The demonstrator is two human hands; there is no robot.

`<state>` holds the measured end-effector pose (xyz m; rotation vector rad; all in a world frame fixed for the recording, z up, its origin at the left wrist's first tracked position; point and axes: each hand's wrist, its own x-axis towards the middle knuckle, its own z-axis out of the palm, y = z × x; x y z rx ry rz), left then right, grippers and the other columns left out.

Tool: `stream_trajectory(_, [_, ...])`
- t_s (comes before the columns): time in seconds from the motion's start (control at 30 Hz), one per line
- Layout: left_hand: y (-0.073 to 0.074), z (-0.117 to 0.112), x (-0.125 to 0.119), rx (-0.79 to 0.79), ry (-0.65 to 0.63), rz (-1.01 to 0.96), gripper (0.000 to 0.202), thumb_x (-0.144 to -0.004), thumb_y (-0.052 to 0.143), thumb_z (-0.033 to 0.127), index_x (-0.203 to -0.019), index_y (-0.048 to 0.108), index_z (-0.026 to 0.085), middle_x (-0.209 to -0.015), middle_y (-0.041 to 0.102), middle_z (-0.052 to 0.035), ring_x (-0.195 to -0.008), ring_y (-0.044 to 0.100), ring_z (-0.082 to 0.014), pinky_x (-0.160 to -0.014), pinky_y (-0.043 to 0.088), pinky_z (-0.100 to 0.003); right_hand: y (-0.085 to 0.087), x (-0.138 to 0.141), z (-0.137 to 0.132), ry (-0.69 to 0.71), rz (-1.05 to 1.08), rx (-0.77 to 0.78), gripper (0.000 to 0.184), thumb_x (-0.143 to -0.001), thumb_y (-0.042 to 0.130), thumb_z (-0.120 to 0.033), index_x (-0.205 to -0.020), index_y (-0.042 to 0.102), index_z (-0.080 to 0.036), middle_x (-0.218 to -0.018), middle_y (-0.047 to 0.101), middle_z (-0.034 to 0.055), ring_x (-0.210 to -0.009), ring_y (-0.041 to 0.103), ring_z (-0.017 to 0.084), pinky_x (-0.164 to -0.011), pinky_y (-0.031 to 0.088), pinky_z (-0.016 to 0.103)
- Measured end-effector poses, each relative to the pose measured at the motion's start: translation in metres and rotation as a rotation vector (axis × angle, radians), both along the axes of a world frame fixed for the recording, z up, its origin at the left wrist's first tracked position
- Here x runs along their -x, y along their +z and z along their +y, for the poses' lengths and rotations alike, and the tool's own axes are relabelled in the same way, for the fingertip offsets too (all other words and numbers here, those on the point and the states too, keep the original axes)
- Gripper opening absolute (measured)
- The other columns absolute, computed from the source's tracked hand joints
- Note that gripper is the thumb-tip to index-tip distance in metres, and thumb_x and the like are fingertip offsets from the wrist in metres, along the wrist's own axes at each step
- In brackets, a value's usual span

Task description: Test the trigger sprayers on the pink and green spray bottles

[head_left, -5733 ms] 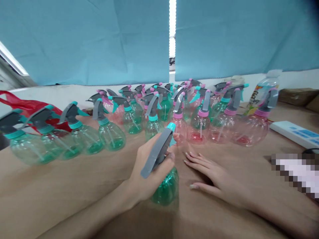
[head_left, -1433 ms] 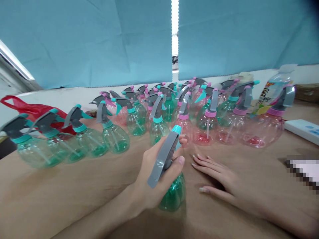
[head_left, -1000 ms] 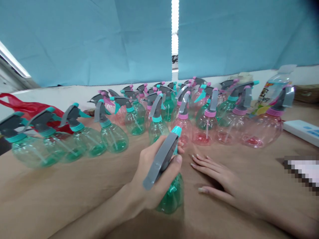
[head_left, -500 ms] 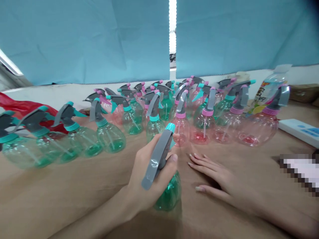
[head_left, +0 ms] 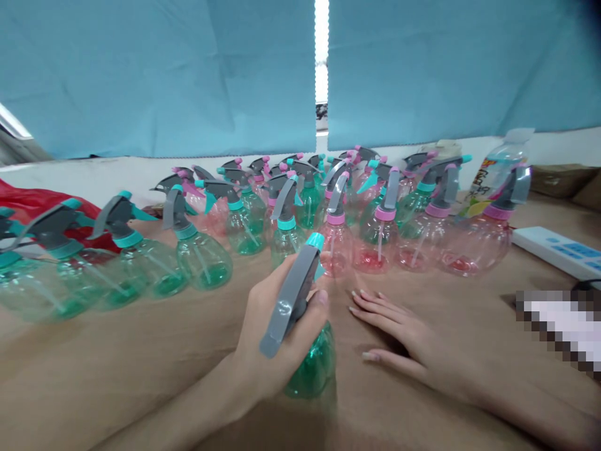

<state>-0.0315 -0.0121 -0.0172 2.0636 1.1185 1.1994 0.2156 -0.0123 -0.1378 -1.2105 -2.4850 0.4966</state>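
Note:
My left hand is wrapped round the neck of a green spray bottle with a grey and turquoise trigger head. The bottle's lower body shows below my fingers; its neck is hidden by them. My right hand lies on the brown tabletop, fingers stretched and holding nothing, to the right of that bottle. Just beyond my hands stand clear pink spray bottles with pink collars and grey triggers. A row of green spray bottles lines the left side.
More green and pink spray bottles crowd the back. At the right stand a labelled drink bottle and a white power strip, with a pixelated flat object nearer. Red plastic lies at the left; a blue sheet hangs behind.
The whole view has shifted slightly, so everything appears a little further left. My left hand keeps its hold on the green spray bottle, and my right hand stays flat on the table.

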Motion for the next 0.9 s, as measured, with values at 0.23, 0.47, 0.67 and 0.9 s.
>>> stream_trajectory(0.23, [-0.0019, -0.0001, -0.0007, 0.012, -0.001, -0.011, 0.003, -0.085, 0.051, 0.024, -0.082, 0.049, 0.024, -0.066, 0.048, 0.0046, -0.055, 0.047, -0.0132, -0.052, 0.043, -0.027, 0.0011, 0.0005, -0.0007, -0.01, -0.007, 0.013, 0.065, -0.095, 0.051, -0.056, -0.151, 0.032, -0.029, -0.158, 0.029, 0.0023, -0.145, 0.026, 0.026, -0.118, 0.026, 0.051])
stream_trajectory(0.47, [-0.0002, -0.0003, -0.0008, 0.032, -0.027, -0.008, 0.023, -0.086, 0.05, 0.021, -0.108, 0.055, 0.022, -0.084, 0.063, 0.0013, -0.066, 0.059, -0.0138, -0.065, 0.052, -0.028, 0.0045, 0.0013, -0.0001, -0.007, -0.019, 0.017, 0.064, -0.095, 0.049, -0.057, -0.15, 0.036, -0.027, -0.158, 0.03, 0.0043, -0.145, 0.027, 0.027, -0.117, 0.027, 0.053])
stream_trajectory(0.67, [0.001, -0.002, -0.0021, -0.007, 0.004, -0.002, 0.017, -0.087, 0.049, 0.021, -0.102, 0.057, 0.02, -0.079, 0.06, 0.0012, -0.067, 0.058, -0.0134, -0.066, 0.052, -0.026, 0.0036, 0.0017, -0.0005, -0.008, -0.012, 0.01, 0.064, -0.095, 0.05, -0.057, -0.15, 0.036, -0.026, -0.158, 0.031, 0.0044, -0.145, 0.027, 0.027, -0.117, 0.026, 0.052])
stream_trajectory(0.9, [-0.0033, -0.0004, 0.0009, -0.027, -0.009, 0.0, 0.021, -0.087, 0.052, 0.021, -0.108, 0.055, 0.022, -0.083, 0.064, 0.0002, -0.07, 0.063, -0.0147, -0.067, 0.054, -0.027, 0.0011, -0.0003, -0.001, 0.0, 0.009, 0.012, 0.063, -0.095, 0.052, -0.054, -0.15, 0.033, -0.031, -0.158, 0.03, 0.0031, -0.145, 0.027, 0.028, -0.117, 0.026, 0.054])
